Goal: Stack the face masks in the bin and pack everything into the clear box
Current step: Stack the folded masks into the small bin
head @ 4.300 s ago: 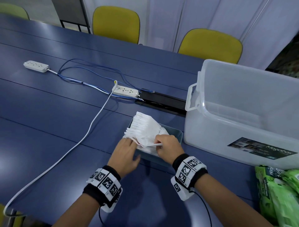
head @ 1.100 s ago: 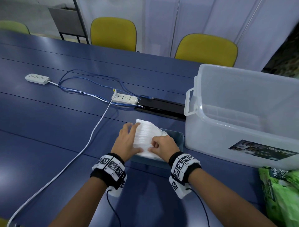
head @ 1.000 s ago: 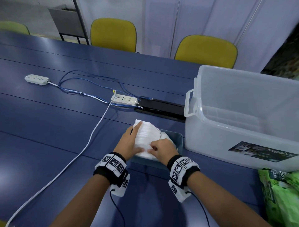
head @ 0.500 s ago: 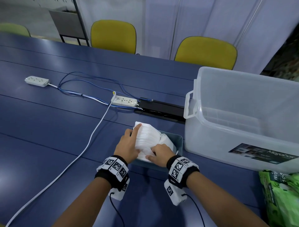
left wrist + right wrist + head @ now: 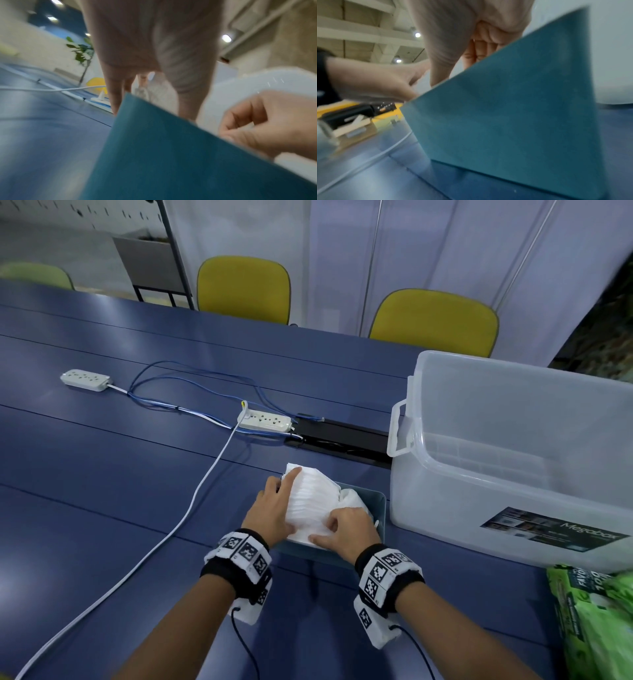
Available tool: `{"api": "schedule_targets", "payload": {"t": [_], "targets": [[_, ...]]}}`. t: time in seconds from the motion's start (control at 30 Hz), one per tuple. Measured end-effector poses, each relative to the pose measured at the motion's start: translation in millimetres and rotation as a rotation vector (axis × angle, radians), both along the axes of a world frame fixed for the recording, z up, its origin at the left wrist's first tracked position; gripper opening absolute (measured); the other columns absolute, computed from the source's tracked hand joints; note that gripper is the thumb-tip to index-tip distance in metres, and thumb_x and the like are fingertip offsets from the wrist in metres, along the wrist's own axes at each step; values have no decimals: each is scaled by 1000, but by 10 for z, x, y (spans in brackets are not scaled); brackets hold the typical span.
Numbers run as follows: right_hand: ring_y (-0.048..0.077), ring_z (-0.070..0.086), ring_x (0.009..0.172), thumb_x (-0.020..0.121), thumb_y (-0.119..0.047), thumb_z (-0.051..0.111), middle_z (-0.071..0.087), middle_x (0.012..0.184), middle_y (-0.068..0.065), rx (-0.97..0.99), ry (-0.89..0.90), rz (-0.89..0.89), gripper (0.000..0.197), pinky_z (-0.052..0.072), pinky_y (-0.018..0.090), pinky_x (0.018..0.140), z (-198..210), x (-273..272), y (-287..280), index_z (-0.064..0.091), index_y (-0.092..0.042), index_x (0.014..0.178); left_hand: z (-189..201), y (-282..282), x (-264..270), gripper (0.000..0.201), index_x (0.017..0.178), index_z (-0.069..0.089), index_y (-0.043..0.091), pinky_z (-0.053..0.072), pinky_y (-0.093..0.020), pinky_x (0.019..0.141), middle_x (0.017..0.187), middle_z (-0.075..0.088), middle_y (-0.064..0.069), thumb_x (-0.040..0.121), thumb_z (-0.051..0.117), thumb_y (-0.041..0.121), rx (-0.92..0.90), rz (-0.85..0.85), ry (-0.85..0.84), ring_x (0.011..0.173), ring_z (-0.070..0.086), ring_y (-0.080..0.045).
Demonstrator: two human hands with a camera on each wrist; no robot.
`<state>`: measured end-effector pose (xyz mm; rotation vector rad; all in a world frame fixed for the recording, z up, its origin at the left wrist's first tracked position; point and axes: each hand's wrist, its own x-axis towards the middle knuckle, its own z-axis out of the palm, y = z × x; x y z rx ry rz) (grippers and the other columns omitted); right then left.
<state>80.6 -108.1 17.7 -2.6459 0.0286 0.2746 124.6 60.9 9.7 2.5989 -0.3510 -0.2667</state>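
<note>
A thick stack of white face masks [image 5: 310, 501] leans in the small teal bin [image 5: 381, 510] on the blue table, its far end rising above the bin's rim. My left hand [image 5: 272, 510] lies flat against the stack's left side with straight fingers, the index finger reaching over the top. My right hand [image 5: 347, 530] curls its fingers over the near right part of the stack, thumb along the near edge. Both wrist views show mostly the bin's outer wall [image 5: 171, 155] [image 5: 513, 108], with my fingers dipping behind it. The clear box [image 5: 513, 460] stands just right of the bin and holds nothing.
Green packets [image 5: 592, 614] lie at the near right, in front of the clear box. A white cable [image 5: 191, 508] runs across the table to a power strip [image 5: 264, 421] beside a black cable hatch [image 5: 342, 440]. A second strip [image 5: 85, 379] lies far left. Yellow chairs stand behind the table.
The masks, fanned out and loose four seconds ago, are now squeezed into one compact stack. In the last second both hands stayed on the stack, the left index finger sliding onto its top.
</note>
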Motion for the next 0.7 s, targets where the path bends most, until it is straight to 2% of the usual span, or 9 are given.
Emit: {"api": "schedule_targets", "payload": {"t": [0.1,0.23,0.3,0.37,0.47,0.53,0.6,0.63,0.7], "targets": [[13,55,79,76,-43,73,60,89,-4,139,-177,-65,34,42,24,70,80,-19,-100,63,-13,90,-10,177,-17,119,148,0,37,31,-36,110,143,14,3,60,81,29,-301,-44,121,130,29,-18],[9,48,108,87,-34,64,46,124,-1,430,-390,-144,49,35,16,95,112,70,-43,51,-12,128,41,141,-94,117,149,-7,31,21,-25,109,149,9,11,62,71,40,-577,51,259,135,17,-4],[15,25,139,93,-38,52,28,150,5,442,-347,-104,63,17,20,113,69,150,96,30,-11,146,73,82,-131,102,150,-5,28,23,-23,106,153,13,8,68,56,36,-790,170,364,134,21,-4],[18,-5,148,99,-43,40,0,161,4,391,-227,-70,70,1,31,119,5,211,258,7,-14,153,113,40,-147,96,146,6,36,23,-22,104,147,19,14,64,50,58,-944,266,454,135,27,-6],[24,-16,147,90,-69,17,-17,160,5,211,-143,-16,83,-6,44,119,-127,241,444,-4,-17,153,159,-61,-181,43,119,40,34,36,-1,81,129,34,16,88,41,64,-995,279,465,95,54,20],[26,-14,147,78,-75,-2,-16,160,7,115,-165,0,94,-5,45,118,-190,232,496,-3,-18,153,125,-73,-170,46,121,54,30,42,0,75,121,52,19,88,45,61,-972,270,466,86,58,20],[26,-14,147,75,-73,-9,-17,159,8,73,-169,31,96,-5,45,118,-214,209,494,-3,-17,153,73,-60,-166,75,144,16,33,24,-22,115,148,33,14,82,30,71,-834,238,420,135,33,2],[26,-14,147,74,-71,-10,-17,159,7,63,-162,49,95,-5,45,118,-210,200,484,-4,-17,153,18,-40,-147,77,144,0,37,3,-34,121,157,12,11,79,23,71,-774,215,385,145,10,-5],[24,-15,147,75,-70,-7,-19,159,5,77,-122,71,93,-6,45,118,-193,227,450,-5,-18,153,1,-37,-122,82,146,-10,35,-17,-37,115,156,-6,13,75,16,67,-651,209,370,145,-9,-6]]}}
